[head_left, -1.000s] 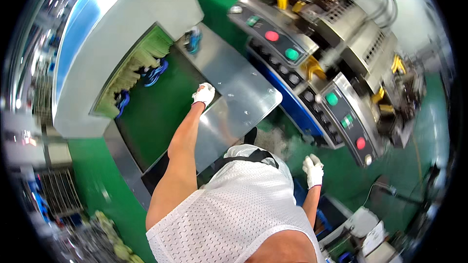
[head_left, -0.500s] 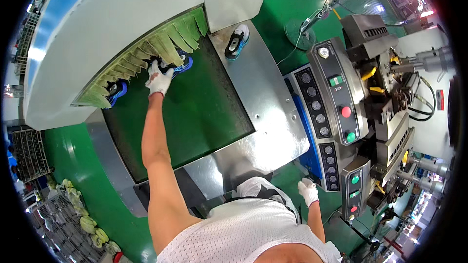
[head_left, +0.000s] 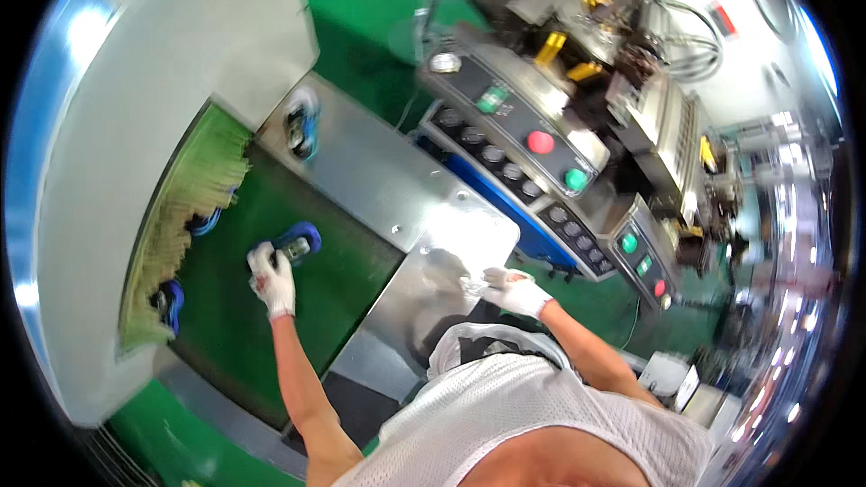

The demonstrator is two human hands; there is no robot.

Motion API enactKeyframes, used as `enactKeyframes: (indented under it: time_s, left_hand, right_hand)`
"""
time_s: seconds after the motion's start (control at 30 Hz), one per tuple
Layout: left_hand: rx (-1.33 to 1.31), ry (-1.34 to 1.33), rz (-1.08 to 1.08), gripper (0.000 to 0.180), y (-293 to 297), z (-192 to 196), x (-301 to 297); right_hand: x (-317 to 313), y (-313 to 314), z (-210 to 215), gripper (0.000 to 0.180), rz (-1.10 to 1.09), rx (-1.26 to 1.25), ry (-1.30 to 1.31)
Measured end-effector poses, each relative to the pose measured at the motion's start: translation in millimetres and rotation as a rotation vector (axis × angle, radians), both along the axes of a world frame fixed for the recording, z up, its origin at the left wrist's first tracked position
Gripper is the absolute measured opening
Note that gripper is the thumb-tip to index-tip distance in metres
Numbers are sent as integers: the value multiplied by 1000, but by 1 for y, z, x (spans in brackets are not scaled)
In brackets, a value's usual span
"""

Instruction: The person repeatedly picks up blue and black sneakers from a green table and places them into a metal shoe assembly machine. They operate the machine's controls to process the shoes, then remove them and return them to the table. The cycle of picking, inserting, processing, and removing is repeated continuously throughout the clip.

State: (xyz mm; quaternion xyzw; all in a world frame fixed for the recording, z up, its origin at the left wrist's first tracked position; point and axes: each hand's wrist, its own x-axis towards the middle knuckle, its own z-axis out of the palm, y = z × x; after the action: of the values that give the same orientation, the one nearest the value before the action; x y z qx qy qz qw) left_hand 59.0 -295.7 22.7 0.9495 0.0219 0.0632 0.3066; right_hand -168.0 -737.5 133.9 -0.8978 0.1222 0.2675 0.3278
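My left hand (head_left: 271, 283), in a white glove with reddish-brown stains, has its fingers closed on one end of a dark shoe (head_left: 299, 245) with a blue-purple rim, above the green belt (head_left: 236, 329). Two more shoes show at the strip curtain: a blue-edged shoe (head_left: 206, 222), partly hidden by the strips, and a purple-blue shoe (head_left: 169, 303) nearer me. My right hand (head_left: 516, 292), also gloved in white, is near the front corner of the metal ledge (head_left: 419, 302). Its fingers are stretched out and hold nothing. A black, white and blue shoe (head_left: 302, 124) rests on the ledge's far end.
A large white machine housing (head_left: 108, 189) with a green strip curtain (head_left: 185, 225) arches over the belt at the left. Right of the ledge stands a machine with a control panel (head_left: 519, 122), gauges and coloured buttons. Cables hang behind it.
My left hand has come away from the curtain toward me, bringing a shoe out over the belt. My right hand has risen to the ledge's corner. The view has turned to the right.
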Motion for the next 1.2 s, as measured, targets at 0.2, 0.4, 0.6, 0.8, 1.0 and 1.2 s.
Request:
enactKeyframes:
  time_s: [0.2,0.4,0.6,0.8,1.0,1.2]
  left_hand:
    - [-240,130,-508,19,-172,93,-111]
    - [-227,-26,-1044,26,-303,190,-120]
    - [-504,-278,-1146,59,-412,290,-80]
    - [-583,-256,-764,43,-482,291,-40]
    - [-367,-269,-850,46,-531,281,-3]
    - [-166,-434,-983,42,-569,277,43]
  right_hand:
    - [28,44,-1,76,243,71,-347]
    - [17,-15,43,46,-111,208,-360]
    - [-29,-118,123,59,-682,920,-92]
    - [-79,-188,161,41,-999,1284,-355]
    - [-83,-234,198,44,-1186,1489,-497]
    - [-70,-238,205,45,-1277,1470,-673]
